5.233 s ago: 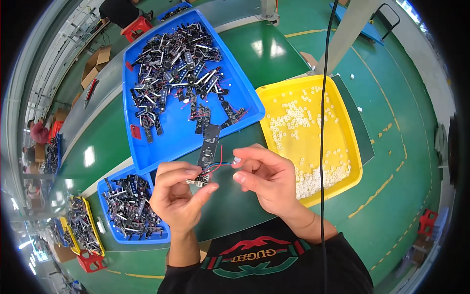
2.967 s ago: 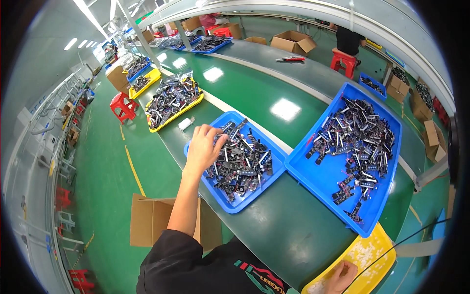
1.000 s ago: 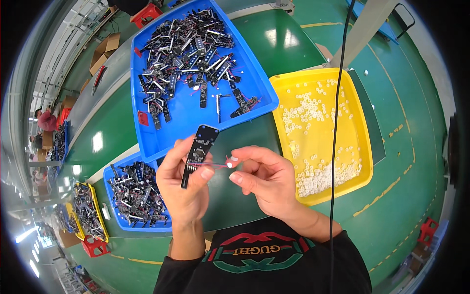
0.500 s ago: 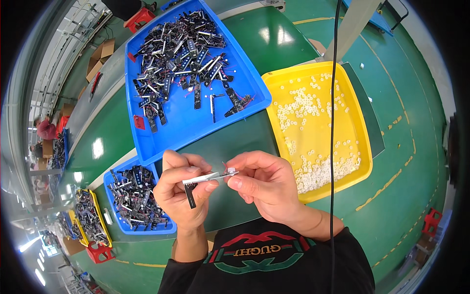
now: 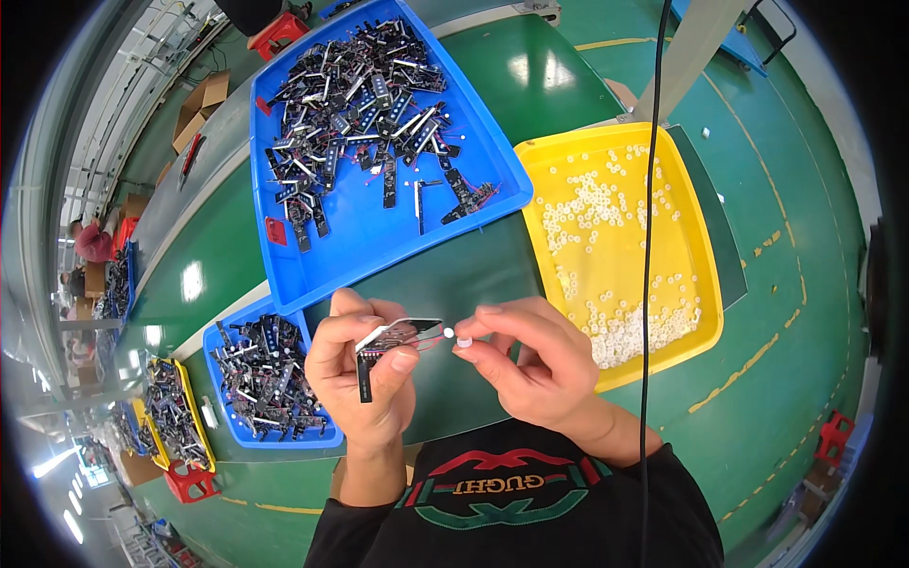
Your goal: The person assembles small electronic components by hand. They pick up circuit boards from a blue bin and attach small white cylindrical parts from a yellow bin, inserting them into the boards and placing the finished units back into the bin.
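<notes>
Head view. The left hand point(image 5: 386, 405) grasps 1 black circuit-board assembly point(image 5: 405, 331) with a white edge strip, thumb against fingers, in front of the wearer. The right hand point(image 5: 542, 371), just beside it, pinches 1 small white ring point(image 5: 464, 342) between thumb and fingertips; 1 white bead point(image 5: 449, 332) lies between the 2 hands, near the right fingertips. Below them spreads the dark green worktop point(image 5: 469, 270).

Surroundings: beyond the hands, 1 large blue tray point(image 5: 355, 237) bears a heap of boards point(image 5: 365, 99), too tangled to count, and 2 red pieces point(image 5: 275, 230) along its left side. Left of the left hand, 1 smaller blue tray point(image 5: 279, 442) is filled with similar boards; farther left stand 2 yellow board trays point(image 5: 203, 426). Right of the right hand, 1 yellow tray point(image 5: 606, 270) carries white rings point(image 5: 644, 331), too numerous to count. Obstructing: 1 black cable point(image 5: 648, 237) crosses in front of that tray and the right forearm. At least 3 red stools point(image 5: 833, 437) show well apart from the hands.
</notes>
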### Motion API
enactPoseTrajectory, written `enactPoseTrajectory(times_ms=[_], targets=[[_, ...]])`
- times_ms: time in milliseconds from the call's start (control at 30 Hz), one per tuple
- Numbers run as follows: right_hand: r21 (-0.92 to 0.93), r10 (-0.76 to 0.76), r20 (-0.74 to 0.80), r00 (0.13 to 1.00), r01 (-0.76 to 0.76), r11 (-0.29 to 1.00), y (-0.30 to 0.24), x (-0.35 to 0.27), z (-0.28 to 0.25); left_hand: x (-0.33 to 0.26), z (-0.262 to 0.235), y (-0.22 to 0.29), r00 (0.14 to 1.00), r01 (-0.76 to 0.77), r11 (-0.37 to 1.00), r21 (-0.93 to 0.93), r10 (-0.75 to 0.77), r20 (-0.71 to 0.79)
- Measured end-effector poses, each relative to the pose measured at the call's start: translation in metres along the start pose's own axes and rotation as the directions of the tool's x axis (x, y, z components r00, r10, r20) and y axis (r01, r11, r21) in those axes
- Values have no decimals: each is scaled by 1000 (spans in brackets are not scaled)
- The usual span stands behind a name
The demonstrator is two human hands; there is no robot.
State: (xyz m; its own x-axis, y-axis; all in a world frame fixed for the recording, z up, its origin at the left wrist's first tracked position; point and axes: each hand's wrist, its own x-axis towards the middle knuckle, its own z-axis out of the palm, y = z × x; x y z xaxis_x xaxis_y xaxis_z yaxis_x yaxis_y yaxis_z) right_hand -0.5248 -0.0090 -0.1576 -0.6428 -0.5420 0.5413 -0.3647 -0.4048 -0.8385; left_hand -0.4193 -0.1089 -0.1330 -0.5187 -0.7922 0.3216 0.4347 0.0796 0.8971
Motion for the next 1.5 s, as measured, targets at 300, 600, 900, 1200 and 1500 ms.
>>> enactPoseTrajectory(times_ms=[300,600,900,1200,1500], targets=[[215,107,76,991,-121,969,-2,6,-6,0,-5,-4,998,3,993,-117,4,62],[701,532,497,686,-678,219,-4,2,-16,5,-12,0,971,-185,974,129,160,179],[702,586,554,592,-710,55,-1,2,-14,3,-11,5,968,-164,970,180,122,221],[716,618,539,572,-698,21,-2,1,-14,3,-14,5,954,-156,969,190,97,284],[738,540,574,615,-675,-17,5,-1,-17,3,-6,7,943,-96,982,163,38,331]])
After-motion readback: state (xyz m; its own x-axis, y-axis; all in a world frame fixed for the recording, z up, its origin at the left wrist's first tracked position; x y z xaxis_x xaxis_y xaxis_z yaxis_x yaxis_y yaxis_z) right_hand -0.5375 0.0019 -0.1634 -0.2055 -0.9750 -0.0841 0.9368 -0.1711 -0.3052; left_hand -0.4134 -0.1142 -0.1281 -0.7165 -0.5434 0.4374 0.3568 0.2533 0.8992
